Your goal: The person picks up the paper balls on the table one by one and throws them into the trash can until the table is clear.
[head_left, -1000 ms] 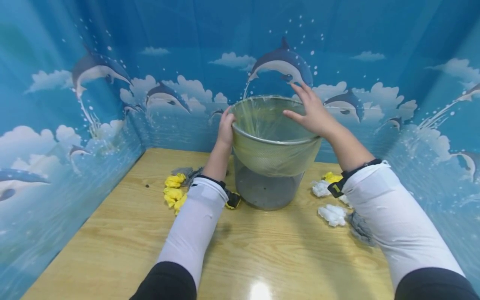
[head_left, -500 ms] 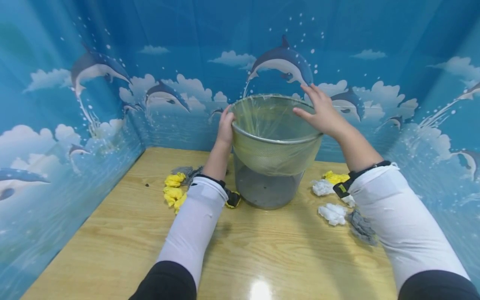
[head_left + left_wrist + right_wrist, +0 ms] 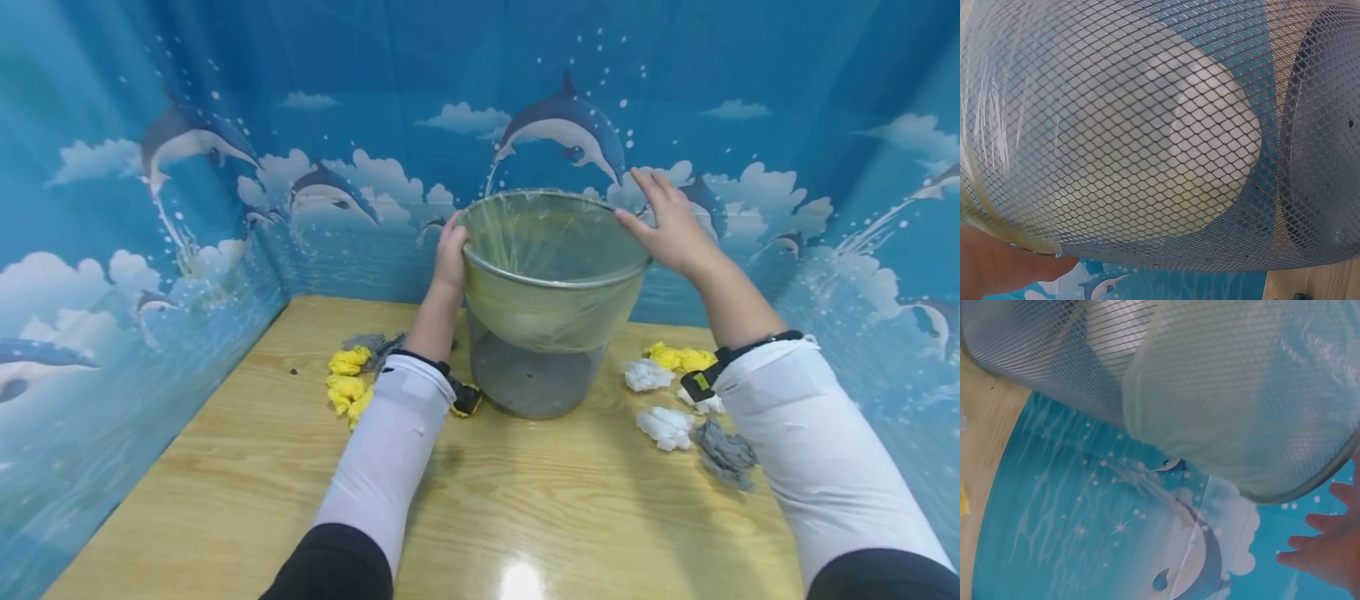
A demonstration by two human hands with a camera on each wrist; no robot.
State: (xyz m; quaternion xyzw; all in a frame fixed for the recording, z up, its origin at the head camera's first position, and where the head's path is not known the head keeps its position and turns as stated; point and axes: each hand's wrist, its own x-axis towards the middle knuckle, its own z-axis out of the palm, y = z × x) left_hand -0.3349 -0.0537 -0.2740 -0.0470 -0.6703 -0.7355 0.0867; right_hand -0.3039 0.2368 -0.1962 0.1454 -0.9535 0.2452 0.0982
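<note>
Yellow crumpled wads (image 3: pixel 347 392) and gray crumpled wads (image 3: pixel 382 346) at left on the light wood-grain desk (image 3: pixel 225 467). Left hand (image 3: pixel 452 258) grips the silver rim (image 3: pixel 555 284) of the gray metal mesh bin (image 3: pixel 536 390), bin upright mid-desk; firm hold there should stop it twisting. Translucent pale-yellow plastic liner (image 3: pixel 1210 419) hangs inside, folded outside on the right; best to even the fold all round, smoothing gently, since thin plastic probably tears if yanked. Right hand (image 3: pixel 675 233) has fingers spread beside the rim's right side, contact unclear; hands well apart, handy for working opposite sides. White crumpled wads (image 3: pixel 666 428) further right; better not brush them.
</note>
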